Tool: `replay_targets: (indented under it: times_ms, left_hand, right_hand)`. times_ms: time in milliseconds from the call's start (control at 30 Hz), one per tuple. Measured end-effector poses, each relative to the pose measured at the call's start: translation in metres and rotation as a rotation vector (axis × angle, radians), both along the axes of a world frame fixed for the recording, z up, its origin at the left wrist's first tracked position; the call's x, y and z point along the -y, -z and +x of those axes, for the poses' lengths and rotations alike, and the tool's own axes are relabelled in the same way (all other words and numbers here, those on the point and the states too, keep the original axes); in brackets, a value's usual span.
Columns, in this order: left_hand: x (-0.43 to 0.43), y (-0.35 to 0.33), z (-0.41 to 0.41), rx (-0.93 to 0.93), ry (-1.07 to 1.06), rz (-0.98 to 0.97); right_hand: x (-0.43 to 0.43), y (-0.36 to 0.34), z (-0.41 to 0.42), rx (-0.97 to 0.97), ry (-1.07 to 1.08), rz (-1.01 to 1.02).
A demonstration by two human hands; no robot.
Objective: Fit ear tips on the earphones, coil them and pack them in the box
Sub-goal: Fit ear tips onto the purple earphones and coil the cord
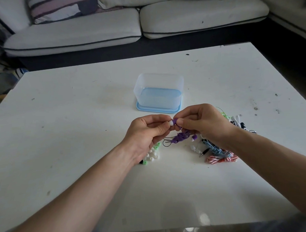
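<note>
table: white top [78, 119], scuffed and spotted; everything below sat on it or was held just above it.
loose ear tips: small heap [151, 155] of white and green tips, one dark, lay on the table partly under the left wrist.
left hand: [147, 132] palm turned inward, fingers curled, thumb and forefinger pinching the white ear tip.
box: clear plastic box [159, 93] stood on a blue lid [159, 111], beyond both hands, near table centre. Well apart from the earphones.
white ear tip: [171, 123] sat at the nose of the purple earbud, between the two hands. Couldn't tell whether fully seated.
purple earbud: [175, 121] held in the air, tip end toward the left hand, nearly level.
purple cable: bundled [180, 136], hung below the held earbud and touched the table. Its jack plug [167, 142] lay just left of the bundle.
second purple earbud: [193, 138] lay at the right end of the bundle, white tip on it.
right hand: [204, 123] fingers curled, thumb and fingertips gripping the purple earbud's body; the other fingers folded under.
other earphones: tangled pile under and right of the right wrist. Blue set [214, 148], red-and-white set [221, 158], green cable [224, 114], white and black pieces [239, 122] at the far right.
</note>
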State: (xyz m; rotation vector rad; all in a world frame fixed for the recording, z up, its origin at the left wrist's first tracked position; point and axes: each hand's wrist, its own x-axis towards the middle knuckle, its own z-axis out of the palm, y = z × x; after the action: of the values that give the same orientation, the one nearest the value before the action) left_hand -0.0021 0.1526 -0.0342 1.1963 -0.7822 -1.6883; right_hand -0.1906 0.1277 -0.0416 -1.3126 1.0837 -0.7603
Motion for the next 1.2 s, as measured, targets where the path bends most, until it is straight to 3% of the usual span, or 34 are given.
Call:
replay_targets:
  times_ms: [1200]
  left_hand:
    - [-0.0021, 0.0015, -0.0034, -0.013, -0.037, 0.019]
  right_hand:
    - [-0.0015, 0.001, 0.0013, -0.009, 0.024, -0.038]
